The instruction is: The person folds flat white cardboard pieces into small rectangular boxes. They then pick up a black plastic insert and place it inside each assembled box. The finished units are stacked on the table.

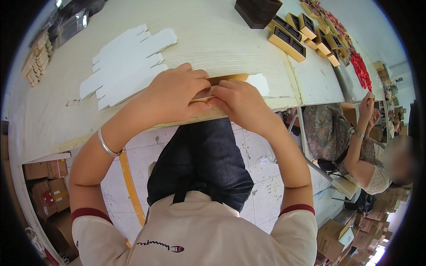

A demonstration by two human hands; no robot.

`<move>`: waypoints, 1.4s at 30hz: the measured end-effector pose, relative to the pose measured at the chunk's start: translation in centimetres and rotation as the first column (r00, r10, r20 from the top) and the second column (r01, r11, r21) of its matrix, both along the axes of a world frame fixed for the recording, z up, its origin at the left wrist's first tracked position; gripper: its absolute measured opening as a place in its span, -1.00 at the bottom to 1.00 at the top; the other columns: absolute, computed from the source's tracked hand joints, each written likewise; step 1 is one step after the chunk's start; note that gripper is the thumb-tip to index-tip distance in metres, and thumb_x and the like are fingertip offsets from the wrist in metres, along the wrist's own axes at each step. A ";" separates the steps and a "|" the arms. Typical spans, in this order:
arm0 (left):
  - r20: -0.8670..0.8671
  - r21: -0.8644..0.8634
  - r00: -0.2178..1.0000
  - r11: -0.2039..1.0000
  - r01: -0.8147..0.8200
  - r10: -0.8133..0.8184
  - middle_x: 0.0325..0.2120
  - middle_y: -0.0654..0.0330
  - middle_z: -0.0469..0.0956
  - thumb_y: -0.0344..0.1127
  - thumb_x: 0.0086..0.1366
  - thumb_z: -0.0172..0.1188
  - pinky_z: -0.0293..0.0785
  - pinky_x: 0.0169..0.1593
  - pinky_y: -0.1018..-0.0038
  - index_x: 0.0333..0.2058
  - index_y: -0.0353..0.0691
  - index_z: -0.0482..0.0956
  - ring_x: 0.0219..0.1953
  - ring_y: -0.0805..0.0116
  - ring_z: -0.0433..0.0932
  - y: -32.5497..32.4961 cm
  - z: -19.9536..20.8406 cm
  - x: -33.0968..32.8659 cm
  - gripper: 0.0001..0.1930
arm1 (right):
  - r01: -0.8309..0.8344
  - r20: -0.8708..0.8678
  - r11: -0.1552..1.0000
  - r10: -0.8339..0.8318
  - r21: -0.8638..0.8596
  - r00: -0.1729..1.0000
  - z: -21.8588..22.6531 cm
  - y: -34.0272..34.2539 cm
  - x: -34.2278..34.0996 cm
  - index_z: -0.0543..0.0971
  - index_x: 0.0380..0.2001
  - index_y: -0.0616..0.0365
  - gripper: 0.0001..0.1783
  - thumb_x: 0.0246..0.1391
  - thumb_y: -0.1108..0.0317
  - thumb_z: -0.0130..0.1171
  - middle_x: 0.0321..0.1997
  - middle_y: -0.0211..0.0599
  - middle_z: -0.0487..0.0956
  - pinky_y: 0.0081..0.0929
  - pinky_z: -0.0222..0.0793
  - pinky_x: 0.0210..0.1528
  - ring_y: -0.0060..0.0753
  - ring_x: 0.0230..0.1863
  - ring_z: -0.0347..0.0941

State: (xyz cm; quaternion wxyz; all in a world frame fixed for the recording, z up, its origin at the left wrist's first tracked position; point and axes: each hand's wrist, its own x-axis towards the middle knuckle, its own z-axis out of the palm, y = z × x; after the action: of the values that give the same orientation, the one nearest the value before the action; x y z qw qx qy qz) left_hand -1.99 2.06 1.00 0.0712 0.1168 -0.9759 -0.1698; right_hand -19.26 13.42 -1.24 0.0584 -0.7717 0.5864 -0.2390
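Two bare hands work at the near edge of a pale table, fingertips almost meeting. Between them: one gold-and-white card piece, part-folded, long side running left to right, white flap sticking out on the right.

Left hand: fingers curled, nearly closed, gripping the piece's left portion; thumb along the near side, pointing right. Right hand: fingers bent and close together, pinching the piece near its middle; exact thumb contact hidden. Silver bracelet on the left forearm.

Just left of and beyond the hands, flat on the table: white card blanks, overlapping, tabbed edges uneven. Farther off, to the right, a dark brown stack; near it, gold boxes with dark insides, loosely heaped, several tilted. Beyond these, a red heap. Far left, pale tan pieces in a stack.

Right side: a seated co-worker, both hands raised by the table edge. Brown cartons under the table at left.
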 end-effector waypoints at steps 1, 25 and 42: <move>-0.002 0.009 1.000 1.000 -0.019 0.019 -0.17 0.21 0.53 -0.17 0.14 0.24 0.44 -0.13 0.35 -0.34 -0.27 0.59 -0.16 0.18 0.45 0.3 0.0 0.1 -0.74 | -0.005 0.017 1.000 0.004 0.022 1.000 0.1 0.1 -0.5 0.56 -0.40 0.18 -0.83 -0.10 0.36 0.24 -0.44 -0.22 0.50 -0.33 0.31 -0.23 -0.17 -0.28 0.45; -0.213 0.234 0.953 0.936 0.263 -0.214 -0.18 0.14 0.50 -0.38 -0.11 0.44 0.48 -0.21 0.42 -0.17 -0.31 0.55 -0.19 0.25 0.49 -0.3 -2.2 2.4 -0.55 | -0.053 0.309 0.998 0.064 -0.043 0.949 -0.7 2.9 -0.1 0.50 -0.50 0.18 -0.73 -0.27 0.40 0.41 -0.30 -0.20 0.43 -0.25 0.32 -0.20 -0.14 -0.27 0.37; -0.197 0.413 0.970 0.909 -0.053 0.145 -0.43 0.05 0.49 -0.41 0.08 0.25 0.42 -0.33 0.31 -0.40 -0.31 0.48 -0.40 0.05 0.51 2.8 -1.7 -0.5 -0.85 | -0.051 0.320 0.996 0.026 0.070 0.947 0.9 5.0 1.8 0.38 -0.11 0.26 -0.48 -0.26 0.68 0.20 -0.02 0.01 0.38 -0.21 0.34 -0.08 0.05 -0.01 0.35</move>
State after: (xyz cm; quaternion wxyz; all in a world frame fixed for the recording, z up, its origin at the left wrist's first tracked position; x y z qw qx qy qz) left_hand -2.50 4.90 -0.73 0.1631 0.1589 -0.8982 -0.3760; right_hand -17.47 18.41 -0.36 0.1867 -0.7314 0.5630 -0.3364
